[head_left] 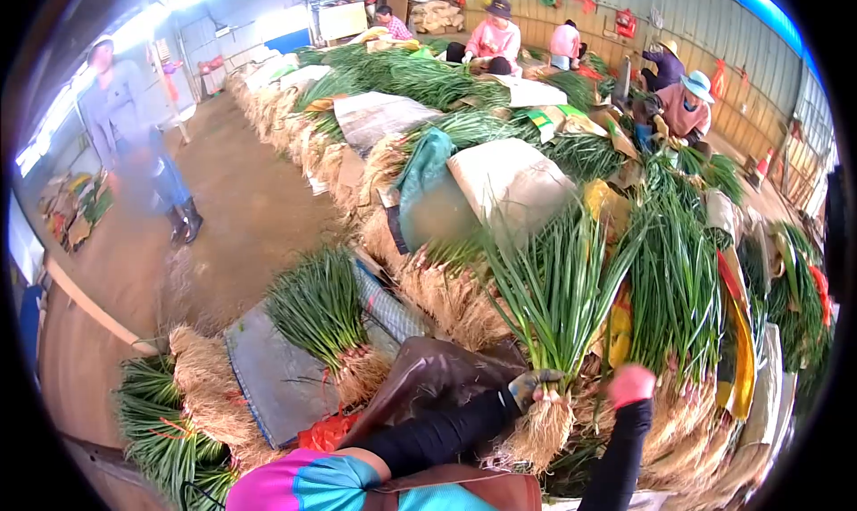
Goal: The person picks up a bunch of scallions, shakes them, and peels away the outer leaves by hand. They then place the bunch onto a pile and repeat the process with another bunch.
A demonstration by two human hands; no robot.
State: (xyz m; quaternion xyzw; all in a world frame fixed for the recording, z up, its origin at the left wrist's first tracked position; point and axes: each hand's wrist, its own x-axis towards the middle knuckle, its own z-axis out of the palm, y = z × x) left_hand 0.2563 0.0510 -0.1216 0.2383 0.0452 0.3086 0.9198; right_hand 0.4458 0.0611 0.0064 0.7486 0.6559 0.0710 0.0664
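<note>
My left hand (533, 388), in a grey glove, is closed round the base of a bunch of green onions (549, 301). The leaves stand upward and the pale roots hang below the hand. Just right of the roots is my right hand (632, 386), in a pink glove; it is blurred, and its fingers cannot be made out. A loose bunch (321, 310) lies on a grey sheet (277, 359) to the left. More long green onions (674, 279) stand in a row on the right.
Tied bunches (165, 422) lie at the lower left. A long pile (393, 74) under sacks (509, 176) stretches back. Several people sit around its far end, one in a blue hat (696, 87). Another person (134, 145) stands at the left on the brown floor (250, 199).
</note>
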